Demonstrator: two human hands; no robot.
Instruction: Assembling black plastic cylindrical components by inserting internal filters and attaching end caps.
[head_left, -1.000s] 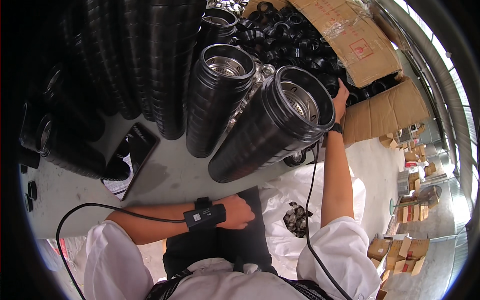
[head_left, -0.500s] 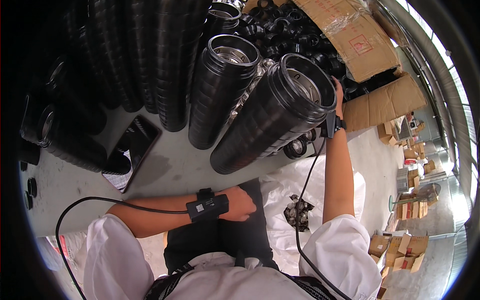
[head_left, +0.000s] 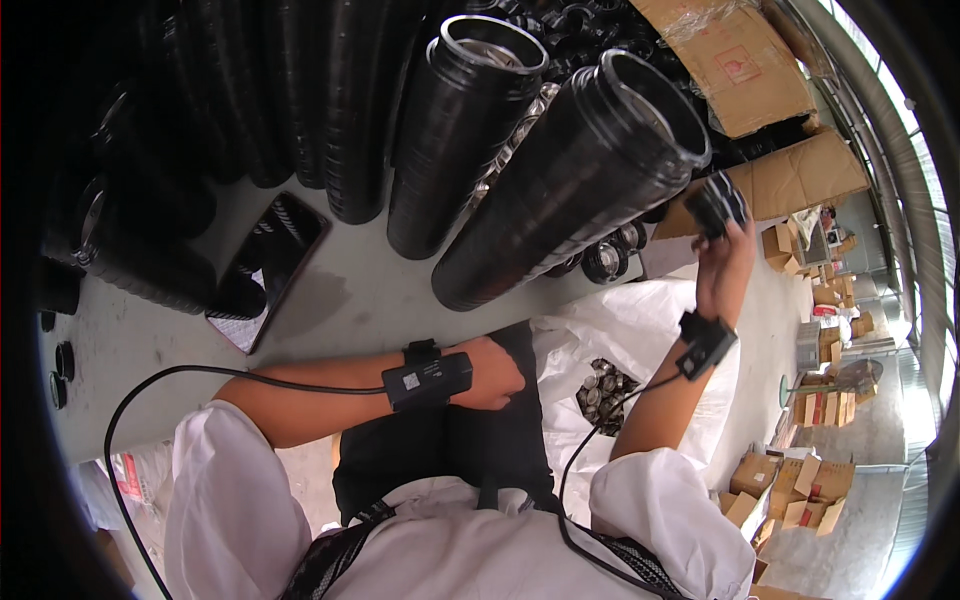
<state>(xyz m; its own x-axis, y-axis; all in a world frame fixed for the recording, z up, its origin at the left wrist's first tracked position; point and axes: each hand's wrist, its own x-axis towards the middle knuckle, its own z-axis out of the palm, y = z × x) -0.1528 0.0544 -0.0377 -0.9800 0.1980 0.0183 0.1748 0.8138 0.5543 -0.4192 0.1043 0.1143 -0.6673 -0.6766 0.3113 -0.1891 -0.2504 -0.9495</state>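
My right hand (head_left: 728, 262) is closed around a black plastic ring (head_left: 716, 204) and holds it up beside the cardboard box. My left hand (head_left: 492, 373) lies curled near the table's front edge, over my dark trousers; its fingers are tucked under, so I cannot make out whether anything is in them. Between the hands and the box, a tall black ridged cylinder (head_left: 575, 180) leans with its open threaded mouth up. A second black cylinder (head_left: 465, 140) of the same kind is just to its left.
More black cylinders (head_left: 350, 130) crowd the table's far left. A phone (head_left: 270, 265) lies on the grey table (head_left: 350, 285). Black rings fill the cardboard box (head_left: 745, 70). Small metal parts (head_left: 603, 392) lie in a white sack (head_left: 640, 320). Several cartons (head_left: 820, 480) stand on the floor at right.
My right hand has come out from behind the nearer cylinder, back toward me and to the right, with a black ring now in it. My left hand stays curled in nearly the same place.
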